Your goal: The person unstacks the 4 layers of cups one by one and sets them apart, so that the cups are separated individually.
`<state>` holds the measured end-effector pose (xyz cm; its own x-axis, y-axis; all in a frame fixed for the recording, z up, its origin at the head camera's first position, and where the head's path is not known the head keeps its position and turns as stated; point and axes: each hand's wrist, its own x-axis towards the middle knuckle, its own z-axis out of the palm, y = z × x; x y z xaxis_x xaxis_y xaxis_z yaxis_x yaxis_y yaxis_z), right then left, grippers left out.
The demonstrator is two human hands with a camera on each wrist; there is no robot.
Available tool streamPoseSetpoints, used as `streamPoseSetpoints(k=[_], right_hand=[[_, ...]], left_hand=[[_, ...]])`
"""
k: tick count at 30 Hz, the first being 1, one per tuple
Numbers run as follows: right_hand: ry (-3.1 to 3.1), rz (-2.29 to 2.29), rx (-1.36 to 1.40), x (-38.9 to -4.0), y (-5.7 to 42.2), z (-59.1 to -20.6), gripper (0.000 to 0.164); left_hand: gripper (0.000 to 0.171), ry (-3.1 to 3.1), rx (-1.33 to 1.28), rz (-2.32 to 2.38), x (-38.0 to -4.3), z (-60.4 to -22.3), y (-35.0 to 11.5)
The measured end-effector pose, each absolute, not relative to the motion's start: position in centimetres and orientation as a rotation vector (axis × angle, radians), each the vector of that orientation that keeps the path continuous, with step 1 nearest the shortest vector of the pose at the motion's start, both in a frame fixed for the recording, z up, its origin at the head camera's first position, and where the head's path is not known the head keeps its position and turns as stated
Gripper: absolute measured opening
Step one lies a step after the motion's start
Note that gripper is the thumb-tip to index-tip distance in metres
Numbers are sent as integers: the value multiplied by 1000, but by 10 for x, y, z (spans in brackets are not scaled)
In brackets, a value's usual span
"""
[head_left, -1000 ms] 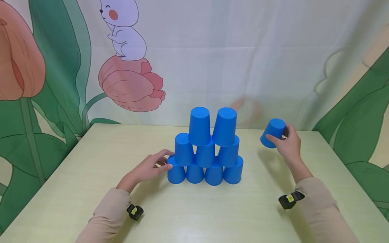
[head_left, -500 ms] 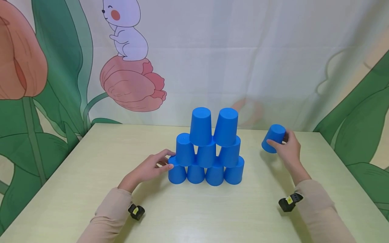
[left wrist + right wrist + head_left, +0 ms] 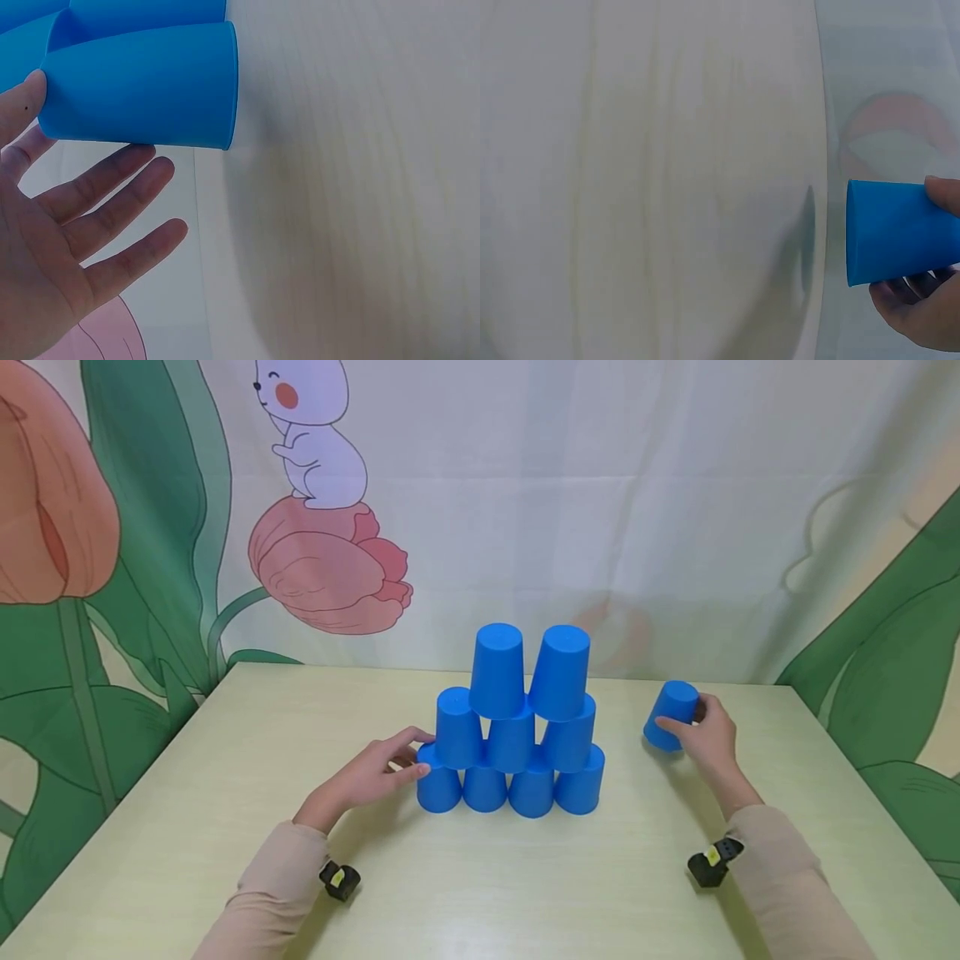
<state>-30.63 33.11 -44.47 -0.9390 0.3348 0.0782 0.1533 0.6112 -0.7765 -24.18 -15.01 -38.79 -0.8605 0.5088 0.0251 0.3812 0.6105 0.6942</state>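
Blue plastic cups stand mouth-down in a stepped stack, with several in the bottom row (image 3: 532, 793), three in the middle row (image 3: 512, 743) and two in the top row (image 3: 498, 672). My left hand (image 3: 371, 774) is at the stack's left end, thumb touching the bottom left cup (image 3: 142, 86). Its other fingers spread, fairly straight, beside that cup in the left wrist view. To the right of the stack, my right hand (image 3: 708, 735) grips a separate blue cup (image 3: 672, 716) between thumb and fingers. In the right wrist view this cup (image 3: 900, 232) hangs mouth-down, a bit tilted, off the table.
The pale wooden table (image 3: 480, 877) carries the stack near its back edge. Behind it hangs a curtain (image 3: 675, 527) printed with tulips and a white animal. Each sleeve cuff bears a small black wrist device, left (image 3: 340, 881) and right (image 3: 712, 862).
My right hand has lowered the gripped cup toward the table. My left hand and the stack stay as they were, apart from a slight shift of the view.
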Motion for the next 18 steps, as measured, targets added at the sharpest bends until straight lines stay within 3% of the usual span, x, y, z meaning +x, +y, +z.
streamPoseSetpoints(k=[5, 13, 18], right_hand=[[-2642, 1247, -379, -308, 335, -453, 99], [-2725, 1276, -365, -283, 314, -423, 85], [-2737, 1220, -318, -288, 324, -437, 90]], left_hand=[[44, 2657, 735, 1078, -242, -387, -150], [43, 2647, 764, 1104, -243, -389, -151], [44, 2649, 751, 1107, -243, -390, -152]])
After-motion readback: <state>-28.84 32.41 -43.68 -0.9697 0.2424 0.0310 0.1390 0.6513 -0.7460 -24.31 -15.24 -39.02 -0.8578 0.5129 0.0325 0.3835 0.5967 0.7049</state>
